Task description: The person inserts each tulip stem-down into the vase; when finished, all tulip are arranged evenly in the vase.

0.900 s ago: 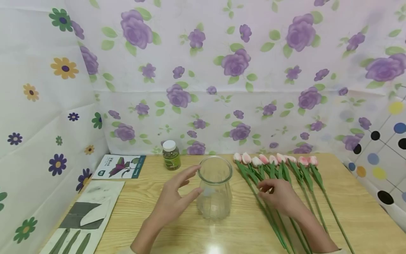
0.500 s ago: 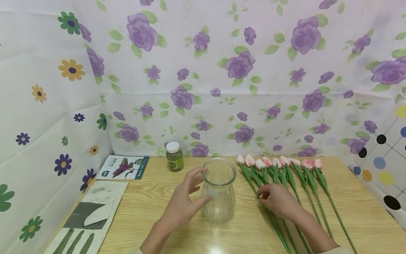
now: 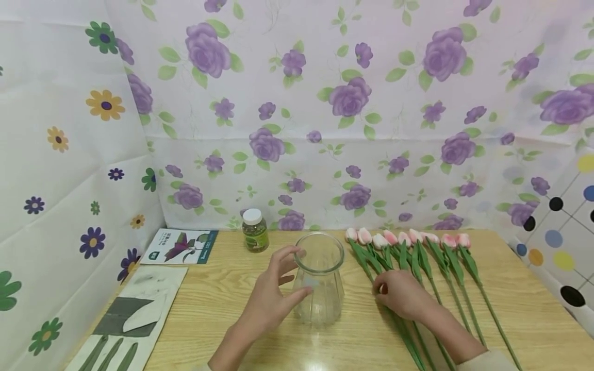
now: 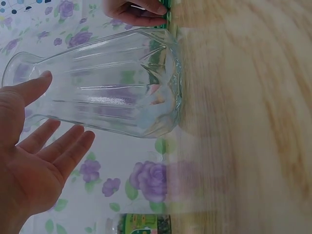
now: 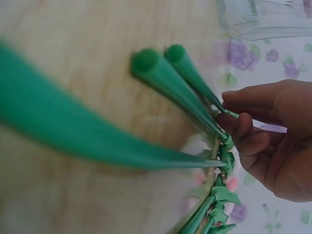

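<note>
A clear ribbed glass vase point(image 3: 321, 301) stands upright on the table. My left hand point(image 3: 271, 296) is beside it on the left, thumb and fingers spread, fingertips right at the glass. In the left wrist view the thumb overlaps the vase point(image 4: 105, 90) near its neck. To the right lie several pink-and-white artificial tulips point(image 3: 448, 240) with green stems and leaves, heads toward the wall. My right hand point(image 3: 403, 294) pinches the leftmost tulip's stem between thumb and forefinger; in the right wrist view the fingertips meet on that green stem point(image 5: 197, 78).
A white-capped jar point(image 3: 255, 234) with a green label stands behind the left hand. A leaflet with a plant picture point(image 3: 181, 246) and a grey-and-white printed sheet point(image 3: 139, 309) lie at the left. Flowered cloth point(image 3: 297, 154) hangs behind the wooden table point(image 3: 223, 288).
My left hand has moved right, up to the vase. The right hand's fingers have curled in on the leftmost tulip's stem. The head view has shifted slightly.
</note>
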`<state>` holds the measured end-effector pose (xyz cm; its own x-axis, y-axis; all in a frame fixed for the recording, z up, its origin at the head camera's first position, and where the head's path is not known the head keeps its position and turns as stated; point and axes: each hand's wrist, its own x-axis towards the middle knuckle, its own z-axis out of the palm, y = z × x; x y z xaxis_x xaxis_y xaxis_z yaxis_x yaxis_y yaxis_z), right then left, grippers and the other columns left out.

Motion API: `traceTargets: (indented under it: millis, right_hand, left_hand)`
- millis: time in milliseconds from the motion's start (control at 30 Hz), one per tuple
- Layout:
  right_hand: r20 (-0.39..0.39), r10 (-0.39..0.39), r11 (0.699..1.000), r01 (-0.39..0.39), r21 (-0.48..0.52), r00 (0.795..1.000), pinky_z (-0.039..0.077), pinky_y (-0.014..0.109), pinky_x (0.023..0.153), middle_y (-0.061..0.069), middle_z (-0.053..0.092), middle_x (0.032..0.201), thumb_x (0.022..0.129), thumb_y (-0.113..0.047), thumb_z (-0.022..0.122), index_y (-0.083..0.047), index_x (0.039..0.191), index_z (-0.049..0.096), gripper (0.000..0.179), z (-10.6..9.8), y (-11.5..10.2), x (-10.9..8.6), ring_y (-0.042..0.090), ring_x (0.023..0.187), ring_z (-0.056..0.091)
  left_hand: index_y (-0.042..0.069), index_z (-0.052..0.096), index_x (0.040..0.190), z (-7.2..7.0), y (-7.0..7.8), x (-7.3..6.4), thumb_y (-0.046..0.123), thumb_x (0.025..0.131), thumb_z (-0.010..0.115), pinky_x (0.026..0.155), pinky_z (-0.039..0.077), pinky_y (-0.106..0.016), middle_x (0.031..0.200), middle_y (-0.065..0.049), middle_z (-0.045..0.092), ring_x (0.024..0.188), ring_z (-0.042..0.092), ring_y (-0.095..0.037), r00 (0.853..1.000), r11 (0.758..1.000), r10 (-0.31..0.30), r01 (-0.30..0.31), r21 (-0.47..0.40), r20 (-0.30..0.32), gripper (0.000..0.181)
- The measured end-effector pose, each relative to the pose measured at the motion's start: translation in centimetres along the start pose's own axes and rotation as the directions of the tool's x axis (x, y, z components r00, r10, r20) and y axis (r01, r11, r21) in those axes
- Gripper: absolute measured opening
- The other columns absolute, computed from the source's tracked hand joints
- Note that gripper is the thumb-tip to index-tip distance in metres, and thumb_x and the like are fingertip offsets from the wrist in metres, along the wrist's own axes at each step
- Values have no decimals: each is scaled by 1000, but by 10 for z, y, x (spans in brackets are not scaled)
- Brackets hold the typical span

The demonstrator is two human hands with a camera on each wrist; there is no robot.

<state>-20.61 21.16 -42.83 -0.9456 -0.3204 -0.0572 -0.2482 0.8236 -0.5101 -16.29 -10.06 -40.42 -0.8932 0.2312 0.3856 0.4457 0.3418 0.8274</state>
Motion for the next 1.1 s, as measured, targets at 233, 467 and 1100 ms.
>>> traceTargets:
  millis: [233,467,1100]
  right_hand:
    - [30,-5,1000,5,2,1000,48,29,57,-2,68,82,89,4,76,-15,93,77,19,4,-1,2,13,68,58]
    - [12,-74,997,74,13,997,37,23,51,-6,64,76,85,2,73,-17,90,76,21,7,1,2,11,58,50]
    - [62,-122,986,113,124,991,37,23,57,-3,66,81,96,-7,74,-6,113,80,18,1,-9,4,8,63,44]
  left_hand:
    - [28,37,153,1,-2,-1,7,86,87,102,61,-55,152,-5,60,131,66,-31,1000,999,19,-18,31,-2,86]
    - [28,37,152,2,-2,-1,6,85,88,102,61,-57,152,-4,60,131,66,-30,999,999,33,-32,40,-4,87]
    - [27,36,153,4,-5,-1,7,85,89,99,62,-54,152,-2,60,130,67,-29,997,995,77,-75,69,-24,88]
